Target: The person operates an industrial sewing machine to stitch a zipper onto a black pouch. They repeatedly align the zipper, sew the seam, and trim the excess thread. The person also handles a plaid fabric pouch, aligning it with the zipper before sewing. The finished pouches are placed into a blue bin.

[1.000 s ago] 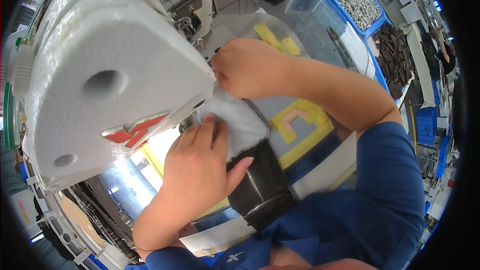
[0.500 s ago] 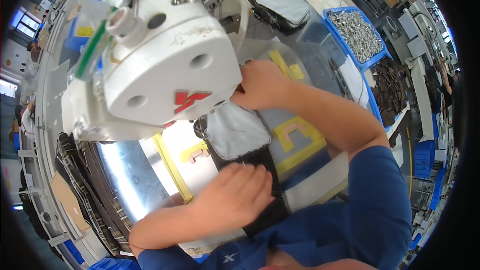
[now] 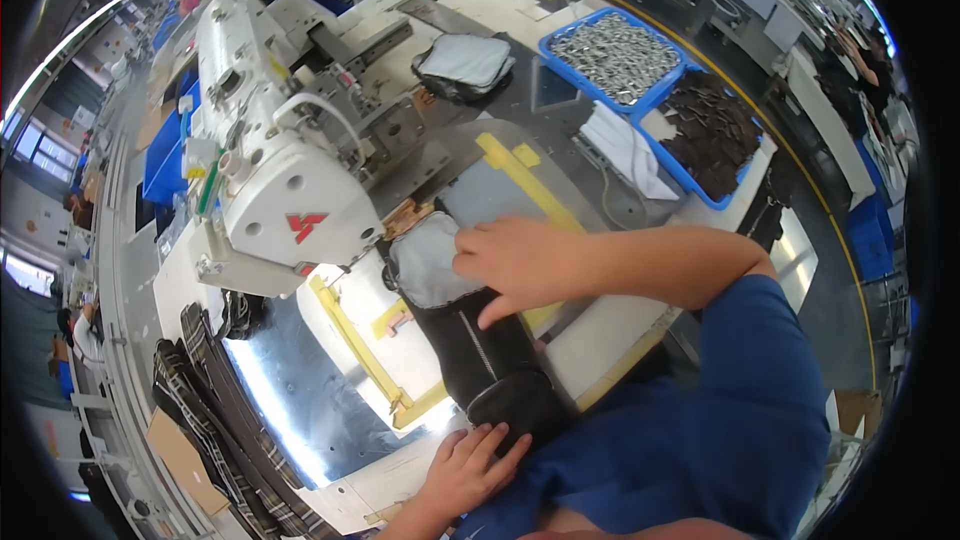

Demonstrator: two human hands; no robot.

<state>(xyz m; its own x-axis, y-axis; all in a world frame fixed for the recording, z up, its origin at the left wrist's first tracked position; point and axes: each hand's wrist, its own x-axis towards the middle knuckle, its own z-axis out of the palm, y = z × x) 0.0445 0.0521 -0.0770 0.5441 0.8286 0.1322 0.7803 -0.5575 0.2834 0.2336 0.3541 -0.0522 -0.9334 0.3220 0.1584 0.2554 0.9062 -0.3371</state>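
Observation:
A black garment piece with a zipper (image 3: 478,355) lies on the sewing table, its grey lining (image 3: 425,262) spread under the white sewing machine (image 3: 285,190). My right hand (image 3: 510,265) lies flat on the grey lining and the black cloth, fingers spread, pressing them down. My left hand (image 3: 468,465) rests at the near table edge, fingertips touching the rolled black end of the garment (image 3: 515,410). Neither hand grips anything that I can see.
Yellow tape guides (image 3: 365,360) mark the shiny table top. Plaid dark cloth pieces (image 3: 215,410) hang at the left. At the back stand a blue bin of metal parts (image 3: 615,55), a blue bin of dark pieces (image 3: 715,135), white cloth (image 3: 625,150) and a folded grey-black piece (image 3: 465,65).
My view has pulled back from the machine. My left hand slid off the garment down to the near table edge. My right hand moved from the needle area onto the grey lining.

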